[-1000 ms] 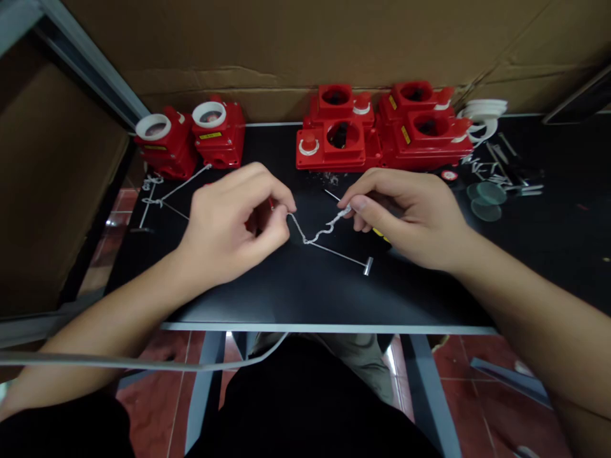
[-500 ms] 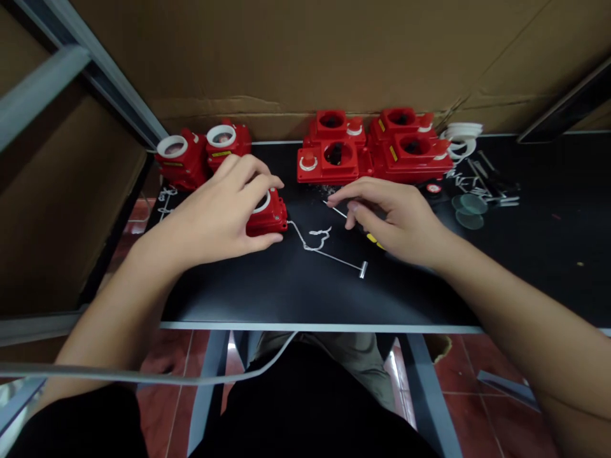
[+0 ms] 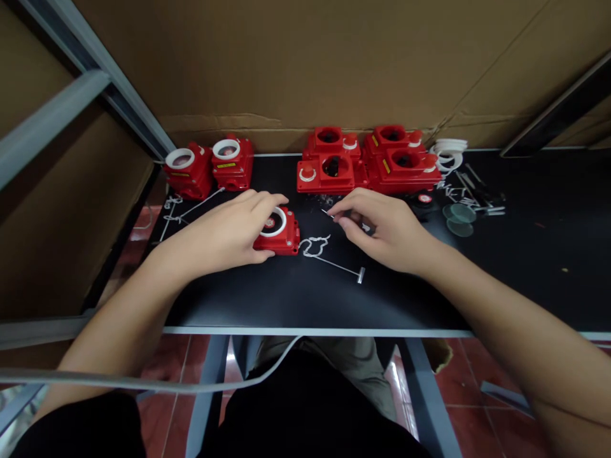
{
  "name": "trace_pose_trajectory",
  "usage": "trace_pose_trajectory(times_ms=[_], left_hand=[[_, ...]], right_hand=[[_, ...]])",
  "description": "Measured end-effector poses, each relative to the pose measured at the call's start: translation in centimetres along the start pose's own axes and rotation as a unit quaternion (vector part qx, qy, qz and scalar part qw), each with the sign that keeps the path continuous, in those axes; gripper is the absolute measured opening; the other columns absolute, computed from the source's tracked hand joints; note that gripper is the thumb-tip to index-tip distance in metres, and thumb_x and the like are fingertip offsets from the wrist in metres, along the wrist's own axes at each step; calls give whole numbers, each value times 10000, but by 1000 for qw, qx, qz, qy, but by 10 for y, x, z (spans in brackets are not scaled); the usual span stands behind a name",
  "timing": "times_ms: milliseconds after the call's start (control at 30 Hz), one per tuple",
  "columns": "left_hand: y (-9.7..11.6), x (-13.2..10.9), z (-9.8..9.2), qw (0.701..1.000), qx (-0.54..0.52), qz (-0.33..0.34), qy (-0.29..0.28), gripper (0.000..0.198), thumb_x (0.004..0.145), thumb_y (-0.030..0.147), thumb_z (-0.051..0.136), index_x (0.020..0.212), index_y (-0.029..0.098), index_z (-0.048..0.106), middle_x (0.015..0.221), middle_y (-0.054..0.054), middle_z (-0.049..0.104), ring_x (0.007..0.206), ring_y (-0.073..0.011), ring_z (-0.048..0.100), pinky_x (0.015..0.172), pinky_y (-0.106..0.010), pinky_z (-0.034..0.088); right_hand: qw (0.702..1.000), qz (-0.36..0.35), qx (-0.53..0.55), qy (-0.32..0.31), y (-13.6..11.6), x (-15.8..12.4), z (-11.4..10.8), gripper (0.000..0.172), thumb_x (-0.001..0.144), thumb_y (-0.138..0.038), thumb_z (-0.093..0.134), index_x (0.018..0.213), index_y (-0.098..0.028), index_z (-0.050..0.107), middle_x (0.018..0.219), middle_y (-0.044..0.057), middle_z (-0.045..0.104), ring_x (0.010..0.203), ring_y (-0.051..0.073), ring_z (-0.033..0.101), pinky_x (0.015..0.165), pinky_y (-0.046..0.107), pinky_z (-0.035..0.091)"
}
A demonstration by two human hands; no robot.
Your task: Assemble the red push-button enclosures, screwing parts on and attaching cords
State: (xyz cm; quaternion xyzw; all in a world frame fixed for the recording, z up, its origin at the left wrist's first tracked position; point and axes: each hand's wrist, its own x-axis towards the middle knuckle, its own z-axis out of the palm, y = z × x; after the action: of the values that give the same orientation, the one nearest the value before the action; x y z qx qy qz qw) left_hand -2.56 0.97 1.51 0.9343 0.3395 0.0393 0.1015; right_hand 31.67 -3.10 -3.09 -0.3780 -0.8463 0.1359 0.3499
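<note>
My left hand (image 3: 243, 226) is closed round the left side of a red box (image 3: 286, 242) lying on the black table. A white ring (image 3: 280, 230) frames the box's round opening, which has a dark disc with a red-and-white mark inside. My right hand (image 3: 377, 222) pinches a screwdriver (image 3: 325, 212); its thin metal tip points left, and the handle is hidden in the palm. Between the hands, a small metal hammer (image 3: 360, 275) lies beside a bunched pale cord or chain (image 3: 315, 245) near the box's right end.
Two red boxes with white rings (image 3: 180, 159) stand at the back left. Several red housings with open round holes (image 3: 329, 181) sit at the back middle. White rings (image 3: 451, 149), clear glass discs (image 3: 459, 219) and loose metal rods lie to the right. The table's front edge (image 3: 315, 331) is nearest me.
My left hand and the red box have shifted slightly right and down, uncovering more of the ring. My right hand's grip on the screwdriver has moved toward its tip, and the cord is more bunched.
</note>
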Motion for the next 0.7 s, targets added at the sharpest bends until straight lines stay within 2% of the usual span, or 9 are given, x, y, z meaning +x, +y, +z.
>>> trace_pose_trajectory(times_ms=[167,300,400,467,567,600,633,667,700], left_hand=[[1,-2,-3,993,-53,102,-1,716,1022,127,839,1698,205,615,1683,-193,708,1636,-395,593,1365,-569,567],[2,-6,-7,991,-49,122,0,812,964,-19,821,1658,386,707,1846,-152,499,1715,-432,475,1397,-675,537],[2,-8,-6,994,-14,110,-2,839,952,-84,710,1628,413,736,1824,-152,452,1701,-442,455,1380,-710,535],[-1,-7,-4,995,14,95,11,811,1008,-63,608,1673,392,697,1767,-170,485,1651,-423,495,1351,-700,553],[-13,-3,-2,996,32,60,53,804,1107,1,459,1854,295,491,1720,-204,539,1614,-399,542,1349,-673,557],[-20,-1,-2,995,40,39,81,803,1113,5,421,1891,202,403,1745,-229,536,1649,-414,515,1387,-689,517],[-27,0,-3,991,53,13,118,756,1128,20,398,1875,137,387,1774,-236,532,1670,-423,494,1418,-696,476],[-34,1,-5,985,60,-22,159,689,1162,55,397,1847,128,404,1769,-206,558,1643,-402,512,1430,-672,458],[-41,1,-8,976,56,-58,201,608,1206,101,395,1808,170,441,1720,-132,616,1568,-347,554,1416,-617,472]], right_hand=[[997,-13,15,-69,-3,-5,5,263,1155,-286,722,1399,-217,793,1236,104,857,701,145,686,678,320,618],[992,-30,5,-123,-12,-11,13,646,1152,-435,816,1722,-209,614,1519,188,794,725,140,714,681,341,679],[988,-46,-28,-142,-18,-13,21,820,1180,-465,791,1874,-228,424,1474,162,799,760,153,735,716,338,713],[986,-53,-69,-146,-23,-11,26,821,1214,-461,731,1909,-217,369,1453,164,795,794,167,749,729,337,713],[974,-66,-154,-155,-34,0,34,699,1222,-420,695,1862,-218,500,1479,203,784,893,232,788,705,359,664],[967,-71,-183,-160,-38,6,37,645,1214,-393,699,1825,-231,567,1473,207,790,926,256,794,715,370,645],[961,-75,-208,-166,-43,13,40,596,1208,-365,700,1786,-244,624,1461,209,798,961,276,796,730,376,628],[955,-75,-231,-172,-47,21,44,545,1207,-332,687,1746,-248,670,1457,214,803,990,286,794,750,380,613],[950,-72,-249,-176,-52,30,48,498,1215,-302,655,1707,-237,704,1456,225,806,1028,292,792,765,378,598]])
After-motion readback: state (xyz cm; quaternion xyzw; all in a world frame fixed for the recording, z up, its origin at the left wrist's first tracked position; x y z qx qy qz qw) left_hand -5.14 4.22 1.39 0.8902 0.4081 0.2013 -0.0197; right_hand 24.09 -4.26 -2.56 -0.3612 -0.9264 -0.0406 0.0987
